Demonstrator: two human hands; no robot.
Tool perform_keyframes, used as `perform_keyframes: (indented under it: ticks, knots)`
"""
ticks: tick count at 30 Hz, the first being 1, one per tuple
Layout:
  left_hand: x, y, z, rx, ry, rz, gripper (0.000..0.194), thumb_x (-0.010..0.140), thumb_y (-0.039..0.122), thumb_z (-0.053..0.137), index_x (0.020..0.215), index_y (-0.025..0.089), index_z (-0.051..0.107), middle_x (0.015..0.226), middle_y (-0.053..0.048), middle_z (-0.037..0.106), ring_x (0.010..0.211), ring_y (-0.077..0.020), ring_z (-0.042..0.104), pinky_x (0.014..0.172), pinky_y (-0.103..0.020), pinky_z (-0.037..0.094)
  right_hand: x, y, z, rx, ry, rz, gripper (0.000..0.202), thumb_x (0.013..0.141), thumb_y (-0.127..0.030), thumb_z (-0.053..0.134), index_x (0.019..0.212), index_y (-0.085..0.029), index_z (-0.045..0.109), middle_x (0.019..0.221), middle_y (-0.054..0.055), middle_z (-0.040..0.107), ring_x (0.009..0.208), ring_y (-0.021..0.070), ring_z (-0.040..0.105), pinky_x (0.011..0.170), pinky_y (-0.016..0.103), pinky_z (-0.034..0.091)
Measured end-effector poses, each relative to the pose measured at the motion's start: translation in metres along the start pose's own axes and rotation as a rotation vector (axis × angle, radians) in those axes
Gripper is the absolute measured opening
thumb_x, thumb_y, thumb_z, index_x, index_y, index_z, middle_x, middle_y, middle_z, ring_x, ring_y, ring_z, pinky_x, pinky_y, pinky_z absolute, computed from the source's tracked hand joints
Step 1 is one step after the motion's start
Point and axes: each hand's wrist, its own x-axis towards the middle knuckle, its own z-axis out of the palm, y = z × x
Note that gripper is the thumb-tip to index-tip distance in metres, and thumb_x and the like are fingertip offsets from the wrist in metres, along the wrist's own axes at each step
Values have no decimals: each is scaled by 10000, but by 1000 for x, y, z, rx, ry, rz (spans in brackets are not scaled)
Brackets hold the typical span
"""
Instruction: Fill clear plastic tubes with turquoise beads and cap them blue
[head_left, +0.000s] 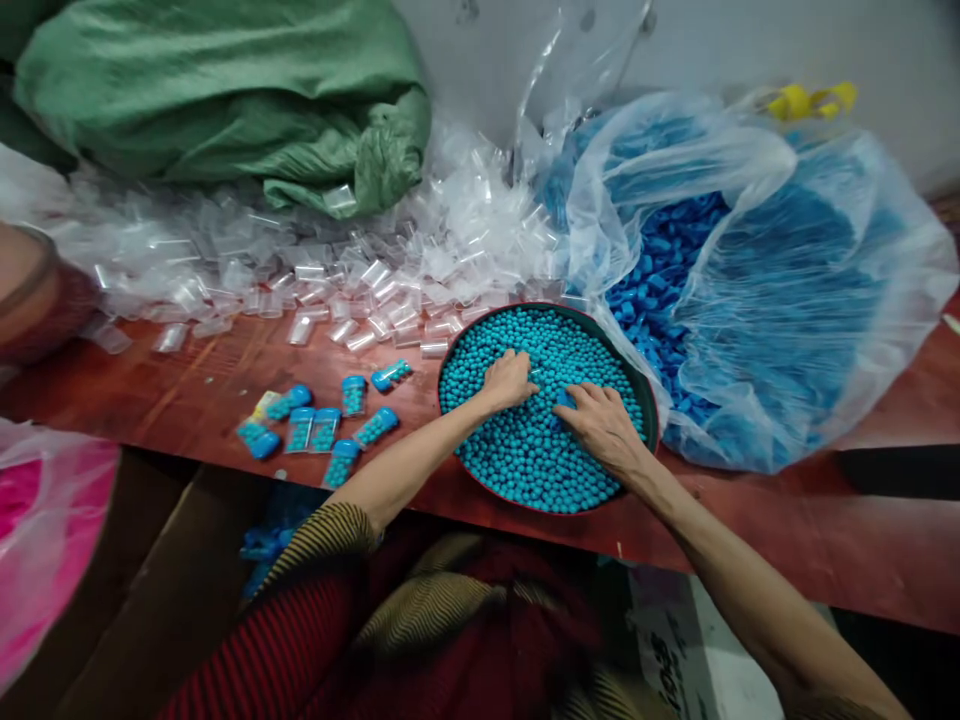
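Note:
A round tub (654,425) full of small turquoise beads (547,460) stands on the table in front of me. My left hand (510,380) is down at the beads, its fingers curled round a clear plastic container that is mostly hidden. A blue cap (564,398) is pinched between the thumb and fingers of my right hand (604,425), just above the beads. The two hands are a short way apart. To the left of the tub lie several small clear containers with blue caps, filled with beads, among them one capped container (325,430).
Loose clear containers (375,300) are heaped along the back of the red table (180,400). Behind them is a green sack (225,90). A plastic bag (817,300) of blue caps (660,290) stands right of the tub. A pink-filled bag (45,540) is at lower left.

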Motion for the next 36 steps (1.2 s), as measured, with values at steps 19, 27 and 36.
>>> perform_keyframes:
  ticks: [19,27,36]
  knots:
    - [0,-16,-2,-525,47,48,175,740,243,599,883,146,575,696,44,531,668,-108,484,640,-221,391,23,13,33,789,149,489,244,816,-317,550,1004,-167,592,899,69,672,852,205,631,784,340,480]
    - [-20,-20,-3,-728,90,34,190,733,231,597,900,144,576,667,55,476,652,-97,441,635,-217,368,14,6,0,1503,-108,637,439,836,-346,499,1243,-181,519,999,81,655,745,191,674,570,324,565]
    - [-28,-27,-7,-797,39,60,229,724,226,612,939,148,637,675,49,518,655,-96,457,656,-221,377,15,4,-1,404,48,195,408,845,-122,440,1211,-211,597,1284,131,560,1126,277,527,901,428,444]
